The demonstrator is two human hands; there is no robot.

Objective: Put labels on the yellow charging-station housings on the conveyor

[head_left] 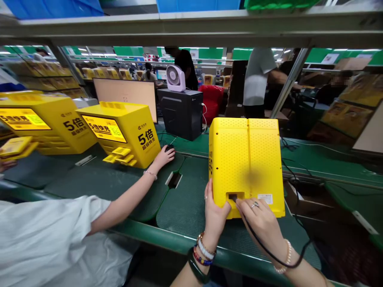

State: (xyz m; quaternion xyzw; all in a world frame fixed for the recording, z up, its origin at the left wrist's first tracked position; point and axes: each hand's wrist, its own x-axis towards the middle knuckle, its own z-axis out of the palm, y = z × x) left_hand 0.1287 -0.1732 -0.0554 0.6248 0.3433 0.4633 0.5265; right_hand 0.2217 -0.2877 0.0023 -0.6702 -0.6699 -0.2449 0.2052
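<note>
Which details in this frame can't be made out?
In the head view:
- Black cable: how deep its end sits, hidden by the right hand.
- White label: print too small.
- Held yellow box: far side faces away.
- Co-worker's far-left hand: cut off by the edge.

In the upper centre I see a lilac desk fan (176,78) standing on a black computer tower (182,113), with a lit monitor (125,91) to its left. A yellow fast-charge cabinet (136,129) with a bright screen sits left of centre. Along the top edge I spot a blue bin (197,5); a person in a grey shirt (257,81) stands upper right.
</note>
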